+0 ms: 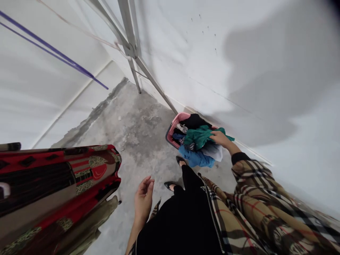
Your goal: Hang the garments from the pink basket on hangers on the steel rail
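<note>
Clothes in pink basket, right hand at green cloth

In the head view, the pink basket [172,130] stands on the grey concrete floor [138,141], close beside the white wall [183,67]. It is filled with clothes. The green cloth [198,136] lies on top of the heap, and the right hand [218,137] reaches down to it. The fingertips touch this cloth, but I cannot tell whether they pinch it firmly. Next to it is a black cloth [195,121], and on the side nearer to the person a blue cloth [196,157] and a white cloth [214,151] bulge out past the rim.

The left hand [143,198] is well apart from the basket, above the floor; it is loose, with its fingers softly bent. To its left hangs a red patterned garment [95,170]. Behind the basket, the leg of a metal frame [155,83] comes down beside the wall. At upper left, a purple cord [66,58] crosses the view.
</note>
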A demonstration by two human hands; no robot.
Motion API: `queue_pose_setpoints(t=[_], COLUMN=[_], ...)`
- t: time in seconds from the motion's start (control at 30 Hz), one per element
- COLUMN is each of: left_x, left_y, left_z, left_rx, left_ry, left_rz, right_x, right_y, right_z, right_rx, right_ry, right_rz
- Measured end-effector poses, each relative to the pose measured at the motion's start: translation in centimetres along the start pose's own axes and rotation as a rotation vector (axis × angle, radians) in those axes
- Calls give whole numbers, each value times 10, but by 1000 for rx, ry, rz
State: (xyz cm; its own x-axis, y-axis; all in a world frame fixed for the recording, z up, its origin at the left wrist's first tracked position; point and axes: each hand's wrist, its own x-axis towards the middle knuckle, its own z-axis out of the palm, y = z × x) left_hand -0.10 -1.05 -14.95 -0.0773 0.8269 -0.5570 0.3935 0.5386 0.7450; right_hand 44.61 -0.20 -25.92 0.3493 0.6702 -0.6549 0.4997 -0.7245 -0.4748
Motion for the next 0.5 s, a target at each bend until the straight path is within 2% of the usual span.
queue_pose_setpoints(t=[0.1,0.23,0.3,0.4,0.5], left_x=[-2,-2,0,4,5], left_y=[-1,-2,0,8,20], left_z=[1,7,12,22,32], left_rx=[-32,-40,-28,21,107], left_ry=[-29,-150,-227,-310,-389], left_rz=[26,79,122,223,332], right_x=[-46,-104,-127,-154,-175], right_y=[-16,-46,-66,-101,-135], right_z=[-24,-46,-53,-59,-60], right_rx=[196,786,1017,1121,1058], right_ry=[24,23,40,87,106], right_rz=[-148,-392,-456,-554,-672])
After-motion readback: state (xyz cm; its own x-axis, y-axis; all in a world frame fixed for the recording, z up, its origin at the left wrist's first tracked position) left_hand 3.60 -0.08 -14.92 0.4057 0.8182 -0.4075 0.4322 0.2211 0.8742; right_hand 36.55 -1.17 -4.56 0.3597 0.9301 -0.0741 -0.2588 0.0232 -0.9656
